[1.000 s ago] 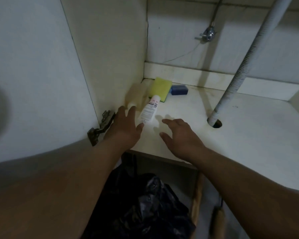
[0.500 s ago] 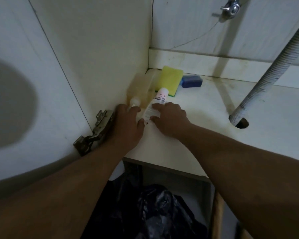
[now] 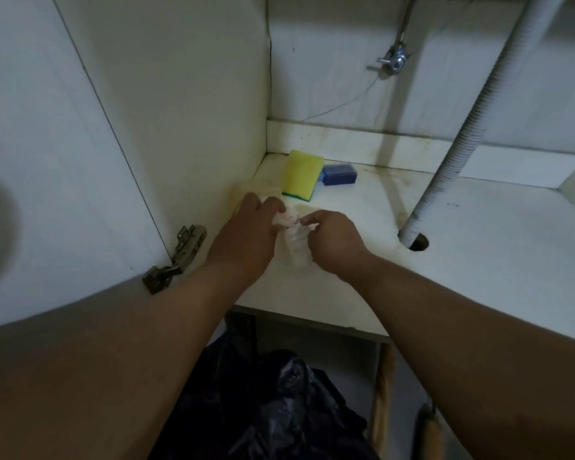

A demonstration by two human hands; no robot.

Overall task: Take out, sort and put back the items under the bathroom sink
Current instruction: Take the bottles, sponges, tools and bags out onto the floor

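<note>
A small white bottle [image 3: 294,242] is gripped between both hands near the front left of the cabinet floor [image 3: 478,260]: the right hand [image 3: 332,244] is curled round its right side, and the left hand [image 3: 246,240] is closed against its left side, though motion blur leaves it unclear whether that hand grips this bottle or the pale translucent container [image 3: 249,190] partly hidden behind it. The bottle is lying low on the floor, apparently not yet lifted clear.

Only a few items are seen inside: a yellow sponge [image 3: 301,175] towards the back left corner and, just beside it on the right, a blue block [image 3: 339,174] (possibly a soap or scrubber; it cannot be told). The remaining floor, around the corrugated drain hose [image 3: 462,144] and its hole, carries stains only.

Whether this is late removal or early putting back cannot be settled; a black bag [image 3: 279,410] is seen below the cabinet edge, its contents hidden
</note>
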